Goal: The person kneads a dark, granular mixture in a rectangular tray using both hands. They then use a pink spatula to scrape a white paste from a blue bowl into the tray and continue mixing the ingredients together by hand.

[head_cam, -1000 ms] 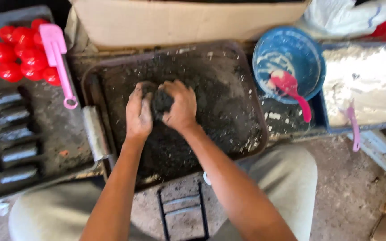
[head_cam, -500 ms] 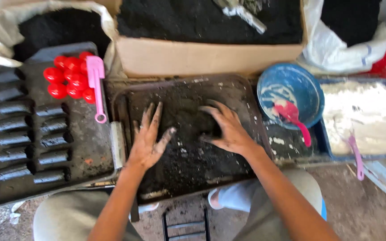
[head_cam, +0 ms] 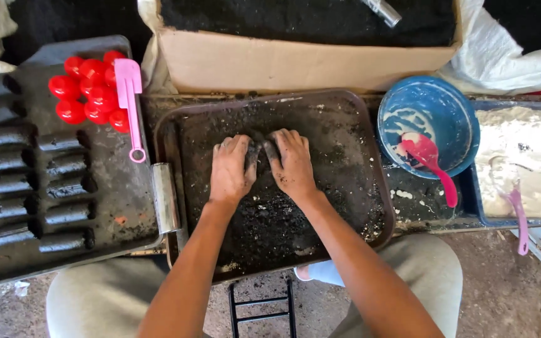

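On the dark metal tray [head_cam: 358,188] in the middle of the scene, both hands press palm-down into black, crumbly powder [head_cam: 270,219] spread over its floor. The left hand [head_cam: 231,170] and the right hand [head_cam: 290,164] lie side by side, their inner fingers touching over a small heap of the powder between them; each grip is flat and open, fingers stretched and close together, clasping nothing. Both are smeared grey-black.

Left of the tray, a dark board [head_cam: 120,206] carries rows of black cylinders [head_cam: 64,169], moulded sticks lying side by side. At its far end sits a cluster of red caps [head_cam: 86,97] with a pink spatula [head_cam: 131,100] lying just beside them, its handle pointing to the near side. A short metal tube [head_cam: 166,197] lies between the board and the tray.

Far of the tray stands a cardboard box [head_cam: 308,59] filled with more black powder. To the right, a blue bowl [head_cam: 436,109] smeared with white paste holds a pink spoon [head_cam: 430,159]. Right of that, a blue tub [head_cam: 480,209] holds white powder [head_cam: 527,163], with a pale purple spoon [head_cam: 516,209] resting in it.
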